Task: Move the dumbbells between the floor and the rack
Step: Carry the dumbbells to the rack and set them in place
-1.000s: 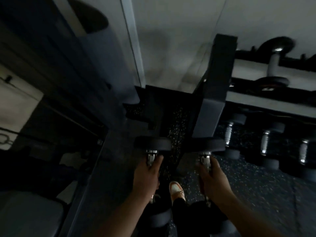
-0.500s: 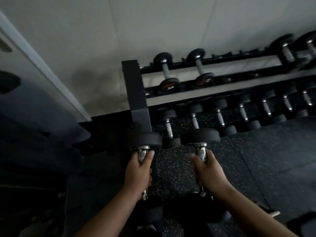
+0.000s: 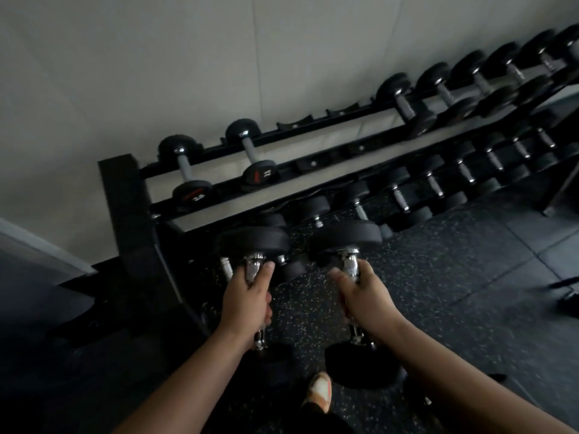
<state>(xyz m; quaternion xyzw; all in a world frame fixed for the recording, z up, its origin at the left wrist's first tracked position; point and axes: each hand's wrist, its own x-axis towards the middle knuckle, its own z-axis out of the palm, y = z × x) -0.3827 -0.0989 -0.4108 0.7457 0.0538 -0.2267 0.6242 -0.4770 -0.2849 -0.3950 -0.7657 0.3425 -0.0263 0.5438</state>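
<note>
My left hand (image 3: 249, 300) grips the chrome handle of a black dumbbell (image 3: 253, 241), held off the floor. My right hand (image 3: 365, 296) grips the handle of a second black dumbbell (image 3: 346, 234) beside it. Both point away from me toward the black two-tier rack (image 3: 125, 208) along the wall. The top tier carries two small dumbbells (image 3: 188, 170) at its left end, then empty cradles, then several larger ones (image 3: 407, 104) to the right. The lower tier holds a row of several dumbbells (image 3: 432, 183).
The floor is dark speckled rubber matting (image 3: 454, 261). My shoe (image 3: 319, 391) shows below the hands. A pale wall (image 3: 250, 57) stands behind the rack. Dark equipment (image 3: 567, 296) lies at the right edge, and a dark bulky shape fills the lower left.
The view has swung right and nearer the rack, showing more of both tiers. Both hands keep their grip on the dumbbells, held at about the same height.
</note>
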